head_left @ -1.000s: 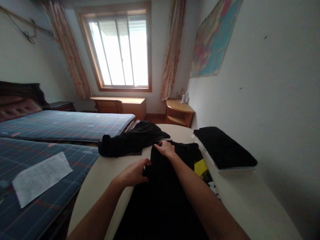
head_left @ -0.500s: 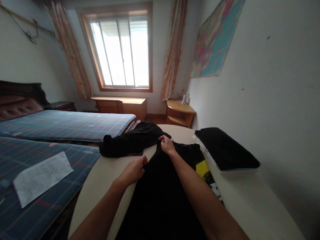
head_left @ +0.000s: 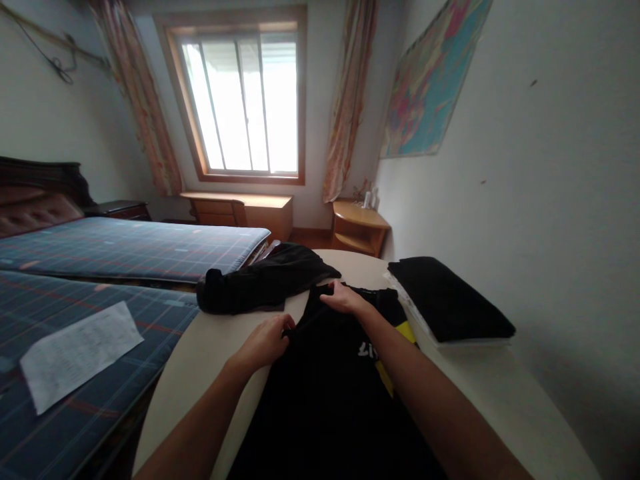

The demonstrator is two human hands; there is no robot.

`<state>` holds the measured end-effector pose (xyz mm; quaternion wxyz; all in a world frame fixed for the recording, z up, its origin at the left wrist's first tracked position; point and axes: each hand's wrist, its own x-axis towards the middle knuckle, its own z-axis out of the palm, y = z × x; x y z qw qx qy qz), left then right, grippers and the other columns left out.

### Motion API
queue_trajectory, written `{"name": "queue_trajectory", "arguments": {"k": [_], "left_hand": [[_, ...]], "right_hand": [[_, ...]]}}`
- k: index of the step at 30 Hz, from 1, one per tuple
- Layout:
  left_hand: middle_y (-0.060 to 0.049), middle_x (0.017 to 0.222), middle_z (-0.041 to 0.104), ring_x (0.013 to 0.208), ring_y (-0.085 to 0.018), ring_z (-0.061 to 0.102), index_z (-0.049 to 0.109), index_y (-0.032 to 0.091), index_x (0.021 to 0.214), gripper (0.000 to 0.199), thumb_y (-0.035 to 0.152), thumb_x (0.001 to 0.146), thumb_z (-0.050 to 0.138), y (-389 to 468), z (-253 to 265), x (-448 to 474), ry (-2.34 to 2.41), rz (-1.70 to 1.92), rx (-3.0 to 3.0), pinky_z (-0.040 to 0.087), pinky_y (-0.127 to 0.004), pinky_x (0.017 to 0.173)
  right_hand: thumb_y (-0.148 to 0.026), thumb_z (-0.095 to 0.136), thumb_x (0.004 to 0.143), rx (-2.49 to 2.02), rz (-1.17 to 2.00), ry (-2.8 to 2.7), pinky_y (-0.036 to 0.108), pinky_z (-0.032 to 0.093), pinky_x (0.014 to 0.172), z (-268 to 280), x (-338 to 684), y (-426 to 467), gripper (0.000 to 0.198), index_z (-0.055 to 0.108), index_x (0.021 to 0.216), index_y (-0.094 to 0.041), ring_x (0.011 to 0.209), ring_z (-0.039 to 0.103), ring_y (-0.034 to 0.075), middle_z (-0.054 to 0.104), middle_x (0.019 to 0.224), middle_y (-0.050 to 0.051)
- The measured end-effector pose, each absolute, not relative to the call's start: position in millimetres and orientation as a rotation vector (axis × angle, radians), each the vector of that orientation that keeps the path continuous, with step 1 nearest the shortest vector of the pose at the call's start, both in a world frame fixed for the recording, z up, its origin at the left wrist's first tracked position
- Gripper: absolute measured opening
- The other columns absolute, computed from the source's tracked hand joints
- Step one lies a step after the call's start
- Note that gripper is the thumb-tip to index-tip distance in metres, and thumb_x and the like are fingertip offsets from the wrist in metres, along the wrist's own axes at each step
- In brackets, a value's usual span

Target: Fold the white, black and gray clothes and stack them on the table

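A black shirt point(head_left: 325, 393) with yellow and white print lies spread on a round cream table point(head_left: 200, 373) in front of me. My left hand point(head_left: 265, 341) pinches its left edge, fingers closed on the cloth. At the far end of the shirt, my right hand point(head_left: 345, 298) has its thumb and fingertips on a fold of the black fabric. My right forearm covers part of the print. Beyond my left hand lies a crumpled black garment point(head_left: 265, 280), apart from both hands.
A folded black garment stack point(head_left: 450, 300) sits on white packaging at the table's right, near the wall. Mattresses point(head_left: 125, 247) stand to the left, with a sheet of paper point(head_left: 83, 357) on the nearer one. A desk point(head_left: 265, 213) and a corner shelf point(head_left: 360, 213) are below the window.
My right hand has shifted a little to the right with the fabric. White lettering and more yellow now show on the shirt's front. My left hand has stayed almost in place.
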<state>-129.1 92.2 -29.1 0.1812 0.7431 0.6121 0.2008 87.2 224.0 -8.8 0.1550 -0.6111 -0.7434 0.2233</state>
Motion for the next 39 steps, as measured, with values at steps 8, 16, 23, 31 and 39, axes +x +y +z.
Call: {"name": "queue_trajectory", "arguments": {"k": [8, 16, 23, 31, 39], "left_hand": [[-0.002, 0.090, 0.066, 0.088, -0.018, 0.061, 0.059, 0.021, 0.086, 0.026, 0.002, 0.070, 0.051, 91.5, -30.0, -131.0, 1.736, 0.554, 2.119, 0.043, -0.026, 0.077], [-0.002, 0.083, 0.065, 0.080, -0.019, 0.061, 0.058, 0.021, 0.081, 0.010, 0.014, 0.075, 0.056, 87.8, -20.6, -120.5, 1.839, 0.511, 2.074, 0.041, -0.028, 0.071], [-0.005, 0.087, 0.069, 0.083, -0.018, 0.065, 0.058, 0.019, 0.088, 0.014, 0.012, 0.085, 0.047, 95.4, -26.6, -121.9, 1.889, 0.655, 1.928, 0.043, -0.027, 0.075], [-0.004, 0.091, 0.072, 0.087, -0.018, 0.066, 0.065, 0.018, 0.090, 0.018, 0.011, 0.076, 0.056, 95.9, -30.7, -135.6, 1.700, 0.660, 2.016, 0.046, -0.024, 0.076], [-0.006, 0.085, 0.074, 0.079, -0.020, 0.068, 0.068, 0.019, 0.089, 0.021, 0.036, 0.088, 0.056, 93.4, -27.6, -121.8, 1.898, 0.578, 1.910, 0.044, -0.026, 0.068]], "right_hand": [[-0.005, 0.057, 0.076, -1.728, 0.545, -2.221, 0.025, 0.049, 0.076, -1.3, 102.0, 201.4, 0.049, 0.060, 0.125, -0.016, 0.092, 0.066, 0.019, 0.068, 0.107, 0.009], [-0.036, 0.060, 0.089, -1.564, 0.153, -2.347, 0.041, 0.043, 0.090, 5.3, 88.8, 145.0, 0.019, 0.067, 0.096, -0.020, 0.108, 0.057, 0.029, 0.062, 0.112, 0.013], [-0.053, 0.070, 0.078, -1.232, 0.040, -2.587, 0.041, 0.043, 0.087, -13.1, 65.2, 91.9, 0.041, 0.063, 0.101, -0.021, 0.099, 0.058, 0.028, 0.064, 0.105, 0.010], [-0.025, 0.058, 0.086, -1.153, 0.008, -2.474, 0.037, 0.038, 0.096, -20.8, 63.8, 90.2, 0.010, 0.065, 0.090, -0.019, 0.098, 0.056, 0.023, 0.066, 0.098, 0.008], [-0.034, 0.053, 0.096, -1.003, 0.271, -2.452, 0.036, 0.040, 0.101, -37.6, 70.4, 91.3, 0.019, 0.061, 0.102, -0.019, 0.118, 0.055, 0.023, 0.065, 0.118, 0.010]]}}
